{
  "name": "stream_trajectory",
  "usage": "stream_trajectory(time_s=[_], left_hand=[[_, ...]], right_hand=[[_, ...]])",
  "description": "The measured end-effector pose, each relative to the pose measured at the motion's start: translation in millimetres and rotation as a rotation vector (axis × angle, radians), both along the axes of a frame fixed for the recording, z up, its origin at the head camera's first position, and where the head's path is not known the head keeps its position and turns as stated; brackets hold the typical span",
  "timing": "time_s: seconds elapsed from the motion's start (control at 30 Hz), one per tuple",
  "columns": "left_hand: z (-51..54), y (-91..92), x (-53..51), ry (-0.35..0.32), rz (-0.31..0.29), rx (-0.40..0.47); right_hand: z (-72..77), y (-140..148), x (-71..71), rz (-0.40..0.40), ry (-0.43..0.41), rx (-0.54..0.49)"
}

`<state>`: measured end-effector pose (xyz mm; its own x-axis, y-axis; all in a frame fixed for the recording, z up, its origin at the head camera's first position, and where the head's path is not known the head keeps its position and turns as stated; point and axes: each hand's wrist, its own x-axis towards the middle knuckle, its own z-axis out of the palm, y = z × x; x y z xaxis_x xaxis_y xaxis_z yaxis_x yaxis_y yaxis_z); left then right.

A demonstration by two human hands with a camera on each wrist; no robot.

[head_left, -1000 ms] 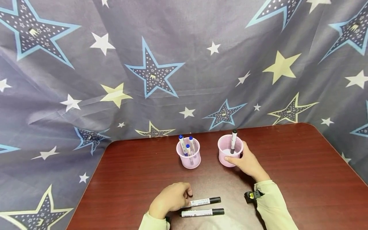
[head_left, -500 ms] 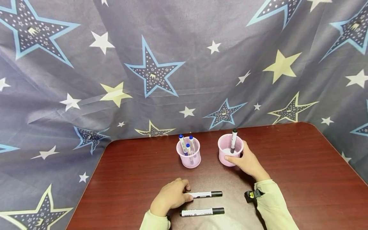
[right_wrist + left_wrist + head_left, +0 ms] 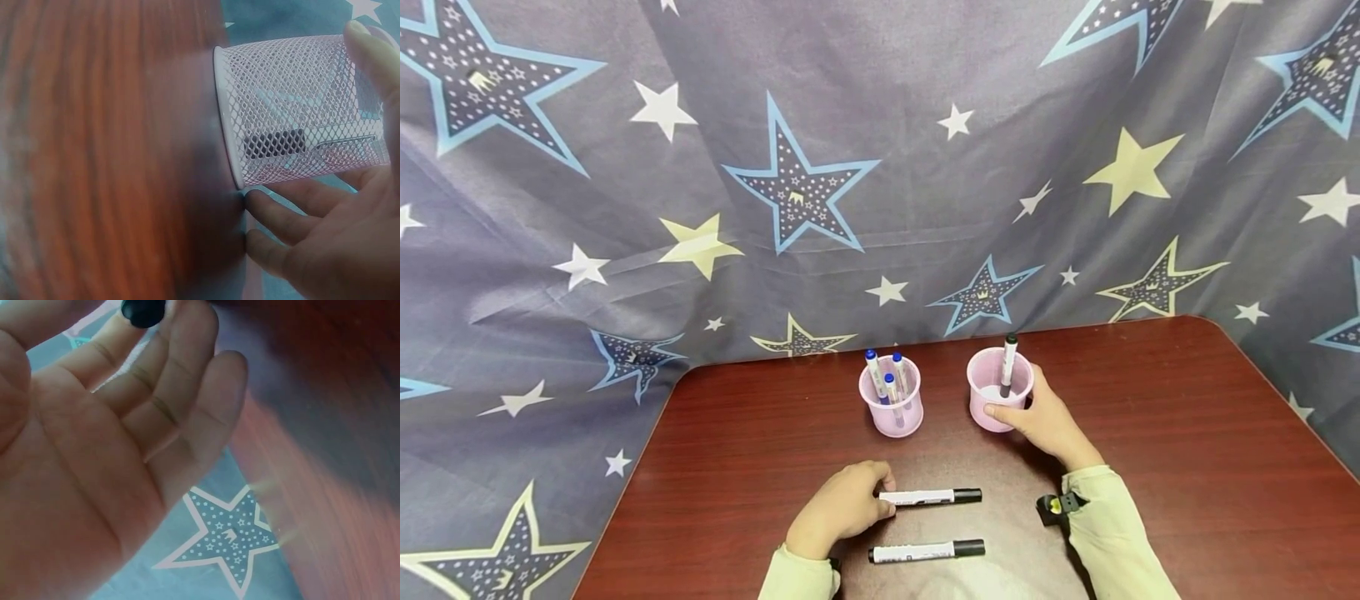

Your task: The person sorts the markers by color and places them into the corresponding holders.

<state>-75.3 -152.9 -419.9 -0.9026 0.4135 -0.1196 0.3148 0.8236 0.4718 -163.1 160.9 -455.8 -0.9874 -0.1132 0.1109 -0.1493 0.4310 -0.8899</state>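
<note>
My left hand pinches the left end of a white marker with a black cap between thumb and fingers. In the left wrist view, the marker's black end shows by the fingertips, above the open palm. A second black-capped marker lies nearer me, roughly parallel to the first. My right hand grips a pink mesh pen cup from its right side, thumb on the front. One black-capped marker leans inside that cup, seen also through the mesh in the right wrist view.
Another pink mesh cup stands to the left of the gripped one, with 3 blue-capped markers in it. A dark red wooden table carries everything. Behind its far edge hangs a grey star-patterned cloth.
My left hand has taken hold of the upper marker and moved it slightly away from me, widening the gap to the lower one. My right hand stays on the cup.
</note>
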Motion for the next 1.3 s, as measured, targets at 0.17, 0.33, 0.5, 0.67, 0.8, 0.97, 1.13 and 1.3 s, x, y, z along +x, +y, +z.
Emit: stream_trajectory(time_s=[0.17,0.33,0.5,0.67,0.8,0.97,1.13,1.3], left_hand=[[7.5,-1.7,-1.5,-0.027,-0.015,0.112],[15.6,-1.9,-2.8,-0.070,-0.006,0.236],[22.4,1.1,-3.1,-0.052,0.011,0.292],[27.6,9.0,-2.9,-0.007,0.008,0.334],[32.0,17.5,-2.9,0.020,-0.009,0.387],[36.9,29.5,-6.1,0.020,-0.025,0.484],[39.5,41.7,-11.7,0.031,-0.015,0.561],[46.4,57.2,-19.1,0.076,-0.021,0.665]], right_hand=[[-0.6,0.3,-0.3,0.001,0.009,0.003],[-1.4,0.5,-1.0,0.000,0.008,0.002],[-1.0,0.6,-1.8,-0.001,0.004,0.004],[-0.8,0.8,-1.6,0.000,0.005,0.001],[-1.0,0.6,-0.5,0.002,0.001,-0.002],[-1.7,1.4,0.0,-0.004,0.000,-0.006],[-0.9,1.0,0.2,-0.006,-0.001,-0.002],[-0.6,0.8,-0.6,-0.010,-0.014,-0.003]])
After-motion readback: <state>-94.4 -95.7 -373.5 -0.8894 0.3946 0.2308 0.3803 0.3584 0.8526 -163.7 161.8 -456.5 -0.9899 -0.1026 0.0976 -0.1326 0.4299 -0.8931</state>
